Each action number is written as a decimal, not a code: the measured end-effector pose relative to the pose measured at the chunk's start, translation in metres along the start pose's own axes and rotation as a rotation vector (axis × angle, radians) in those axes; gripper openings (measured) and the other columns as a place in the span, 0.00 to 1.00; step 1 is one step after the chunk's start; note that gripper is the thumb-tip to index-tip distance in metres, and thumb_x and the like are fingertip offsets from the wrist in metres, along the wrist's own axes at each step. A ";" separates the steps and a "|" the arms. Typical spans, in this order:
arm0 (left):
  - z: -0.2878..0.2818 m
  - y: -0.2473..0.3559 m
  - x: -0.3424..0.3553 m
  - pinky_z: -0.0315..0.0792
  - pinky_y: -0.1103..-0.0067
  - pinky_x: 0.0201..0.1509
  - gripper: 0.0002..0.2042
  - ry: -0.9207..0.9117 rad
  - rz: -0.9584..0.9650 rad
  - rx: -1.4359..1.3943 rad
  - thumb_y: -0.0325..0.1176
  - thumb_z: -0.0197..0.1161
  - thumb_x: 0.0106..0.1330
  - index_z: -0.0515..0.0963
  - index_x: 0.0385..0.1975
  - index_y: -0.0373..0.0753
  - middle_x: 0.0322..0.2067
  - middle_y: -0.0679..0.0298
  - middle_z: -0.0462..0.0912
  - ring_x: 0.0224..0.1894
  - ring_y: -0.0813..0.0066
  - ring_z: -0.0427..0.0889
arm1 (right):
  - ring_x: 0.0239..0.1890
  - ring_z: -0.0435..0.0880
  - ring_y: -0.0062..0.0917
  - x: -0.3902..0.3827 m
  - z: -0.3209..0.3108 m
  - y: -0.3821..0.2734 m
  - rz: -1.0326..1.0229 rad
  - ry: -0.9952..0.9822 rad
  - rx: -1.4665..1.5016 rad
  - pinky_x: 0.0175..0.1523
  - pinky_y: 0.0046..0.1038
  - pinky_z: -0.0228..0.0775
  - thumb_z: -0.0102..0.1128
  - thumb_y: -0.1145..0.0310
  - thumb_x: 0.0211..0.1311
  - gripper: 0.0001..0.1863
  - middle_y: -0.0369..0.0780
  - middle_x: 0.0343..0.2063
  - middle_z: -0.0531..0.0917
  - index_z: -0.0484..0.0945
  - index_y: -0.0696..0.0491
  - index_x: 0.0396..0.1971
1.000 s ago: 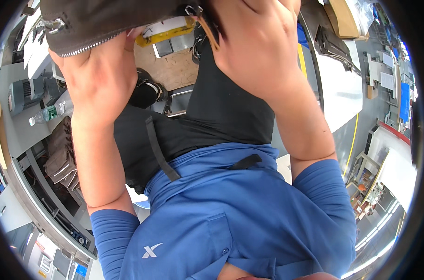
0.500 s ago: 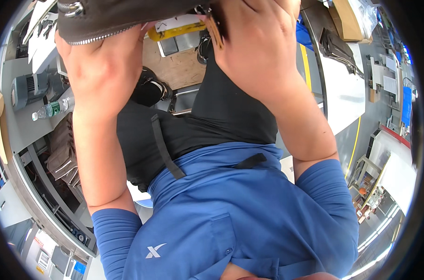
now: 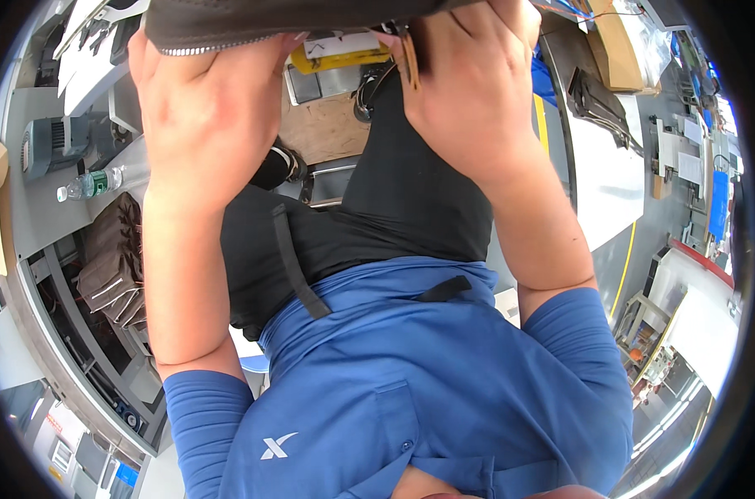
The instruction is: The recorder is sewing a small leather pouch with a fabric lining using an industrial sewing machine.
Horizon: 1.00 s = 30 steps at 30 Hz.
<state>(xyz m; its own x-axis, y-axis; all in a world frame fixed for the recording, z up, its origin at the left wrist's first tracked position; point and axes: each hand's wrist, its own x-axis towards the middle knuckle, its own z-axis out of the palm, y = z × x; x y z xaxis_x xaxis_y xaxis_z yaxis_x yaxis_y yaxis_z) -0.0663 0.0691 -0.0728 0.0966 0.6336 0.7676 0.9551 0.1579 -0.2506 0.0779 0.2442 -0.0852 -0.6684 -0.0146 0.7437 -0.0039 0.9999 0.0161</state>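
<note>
Held up at the top edge of the view, between both hands: a dark brown zipped piece (image 3: pixel 261 22), partly cut off by the frame, with pale zip teeth (image 3: pixel 219 47) along its lower left edge. Left hand (image 3: pixel 211 116) curled closely onto the left part, fingertips mostly hidden; right hand (image 3: pixel 473 100) closed on the right end, beside a tan-edged strip (image 3: pixel 412 65). Between the hands, a yellow object (image 3: pixel 340 61). At left, on a grey worktop (image 3: pixel 45 220), a clear bottle (image 3: pixel 91 185) near a motor (image 3: pixel 53 145); at right, on a white worktop (image 3: pixel 614 191), a dark brown folded item (image 3: pixel 600 101).
</note>
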 end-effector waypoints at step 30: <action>0.000 0.029 -0.004 0.74 0.60 0.55 0.14 0.012 -0.194 0.107 0.22 0.73 0.52 0.87 0.40 0.37 0.41 0.52 0.87 0.47 0.47 0.84 | 0.48 0.79 0.40 0.007 0.012 0.010 -0.128 0.195 0.102 0.51 0.39 0.70 0.62 0.74 0.47 0.11 0.43 0.40 0.83 0.85 0.58 0.34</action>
<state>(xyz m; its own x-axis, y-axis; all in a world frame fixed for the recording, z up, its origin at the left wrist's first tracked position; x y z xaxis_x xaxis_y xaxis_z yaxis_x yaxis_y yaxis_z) -0.0394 0.0712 -0.0831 -0.0816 0.5744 0.8145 0.9211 0.3556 -0.1585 0.0644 0.2544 -0.0878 -0.5019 -0.1328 0.8547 -0.1607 0.9853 0.0587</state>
